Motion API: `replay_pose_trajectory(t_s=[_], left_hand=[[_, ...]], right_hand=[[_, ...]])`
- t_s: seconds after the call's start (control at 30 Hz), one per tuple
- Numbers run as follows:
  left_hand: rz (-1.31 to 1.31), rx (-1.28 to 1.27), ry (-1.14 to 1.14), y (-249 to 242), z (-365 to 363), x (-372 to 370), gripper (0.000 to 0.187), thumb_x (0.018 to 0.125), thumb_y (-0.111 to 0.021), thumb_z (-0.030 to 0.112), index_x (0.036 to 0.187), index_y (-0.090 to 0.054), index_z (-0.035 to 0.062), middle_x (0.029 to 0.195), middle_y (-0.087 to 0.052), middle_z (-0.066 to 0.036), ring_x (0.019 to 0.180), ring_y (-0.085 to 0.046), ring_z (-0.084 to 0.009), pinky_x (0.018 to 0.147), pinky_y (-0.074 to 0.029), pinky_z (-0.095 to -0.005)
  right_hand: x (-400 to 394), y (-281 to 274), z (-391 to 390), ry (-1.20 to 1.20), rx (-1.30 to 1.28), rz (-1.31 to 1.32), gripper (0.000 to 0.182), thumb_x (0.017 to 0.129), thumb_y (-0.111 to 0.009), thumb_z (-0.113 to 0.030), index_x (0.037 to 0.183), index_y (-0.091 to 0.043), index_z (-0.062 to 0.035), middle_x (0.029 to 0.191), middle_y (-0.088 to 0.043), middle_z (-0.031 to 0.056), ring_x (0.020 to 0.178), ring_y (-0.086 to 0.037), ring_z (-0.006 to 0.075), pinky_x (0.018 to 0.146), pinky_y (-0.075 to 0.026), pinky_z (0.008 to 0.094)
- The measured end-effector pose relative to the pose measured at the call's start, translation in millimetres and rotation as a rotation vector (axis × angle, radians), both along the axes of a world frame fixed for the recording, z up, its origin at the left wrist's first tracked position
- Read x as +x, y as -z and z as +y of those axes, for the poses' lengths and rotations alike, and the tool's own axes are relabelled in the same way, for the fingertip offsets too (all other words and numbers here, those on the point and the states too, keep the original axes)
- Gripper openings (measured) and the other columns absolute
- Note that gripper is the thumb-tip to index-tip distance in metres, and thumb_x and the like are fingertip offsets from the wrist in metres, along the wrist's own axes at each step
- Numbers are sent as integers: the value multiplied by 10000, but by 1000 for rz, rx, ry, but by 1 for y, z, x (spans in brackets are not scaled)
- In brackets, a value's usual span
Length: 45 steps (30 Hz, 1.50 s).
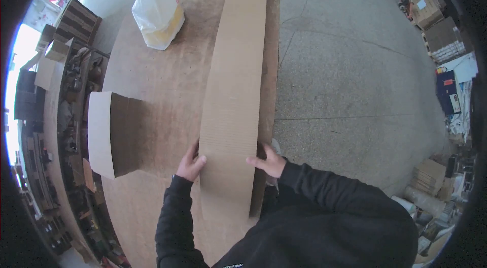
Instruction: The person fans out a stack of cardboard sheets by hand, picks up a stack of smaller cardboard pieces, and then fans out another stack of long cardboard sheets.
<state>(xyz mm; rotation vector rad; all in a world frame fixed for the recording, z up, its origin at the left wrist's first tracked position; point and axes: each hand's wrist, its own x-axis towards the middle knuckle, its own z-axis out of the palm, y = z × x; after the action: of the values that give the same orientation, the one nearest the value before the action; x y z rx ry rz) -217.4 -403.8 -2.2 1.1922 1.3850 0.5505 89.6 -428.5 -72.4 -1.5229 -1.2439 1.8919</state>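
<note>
A long, narrow cardboard piece (235, 65) runs lengthwise over the wooden table (162, 80), its far end reaching past the table's back edge. My left hand (190, 164) grips its left edge near the close end, thumb on top and fingers along the side. On the opposite edge, my right hand (269, 162) holds it the same way, with its fingers partly hidden beneath the cardboard.
A folded cardboard piece (101, 133) stands at the table's left edge. Near the back left sits a white plastic bag (158, 17) with something yellow inside. Shelves (66, 131) line the left side; stacked boxes (444, 39) are on the far right.
</note>
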Motion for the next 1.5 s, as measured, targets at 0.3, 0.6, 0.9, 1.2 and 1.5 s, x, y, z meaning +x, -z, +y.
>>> replay_pose_trajectory(t_s=[0.3,0.6,0.9,1.2,1.5], left_hand=[[121,-109,-156,-47,134,43,696,999,-492,499,1513,-367,48,1570,-349,-117,1466,-296,-215,1220,-193,-332],[19,-165,-79,-31,220,75,730,1002,-542,428,1528,-280,-5,1572,-331,-128,1457,-289,-198,1222,-203,-323],[-81,-117,1,-19,217,68,750,999,-528,457,1541,-252,18,1544,-375,-146,1421,-355,-247,1204,-265,-365],[636,455,144,-31,187,99,696,918,-637,465,1409,-444,11,1438,-460,-224,1305,-462,-369,1075,-394,-481],[933,618,324,-16,175,152,754,918,-510,625,1409,-500,53,1395,-518,-166,1324,-451,-361,1125,-338,-480]], right_hand=[[11,-77,130,208,-13,-260,912,948,-539,-560,1560,-163,2,1585,-190,246,1443,-313,354,1192,-268,431],[-5,-16,186,185,255,-381,561,977,-532,-348,1451,-391,-81,1399,-462,187,1336,-382,329,1158,-270,459],[-11,-34,188,149,220,-419,672,975,-538,-392,1493,-295,-37,1464,-388,203,1380,-341,334,1190,-236,456],[27,-65,226,223,2,-335,564,936,-615,-442,1281,-444,-30,1276,-486,154,1173,-475,260,1012,-383,388],[47,-54,262,-10,88,-377,334,877,-702,-413,825,-547,-122,820,-556,25,775,-508,156,713,-412,320]])
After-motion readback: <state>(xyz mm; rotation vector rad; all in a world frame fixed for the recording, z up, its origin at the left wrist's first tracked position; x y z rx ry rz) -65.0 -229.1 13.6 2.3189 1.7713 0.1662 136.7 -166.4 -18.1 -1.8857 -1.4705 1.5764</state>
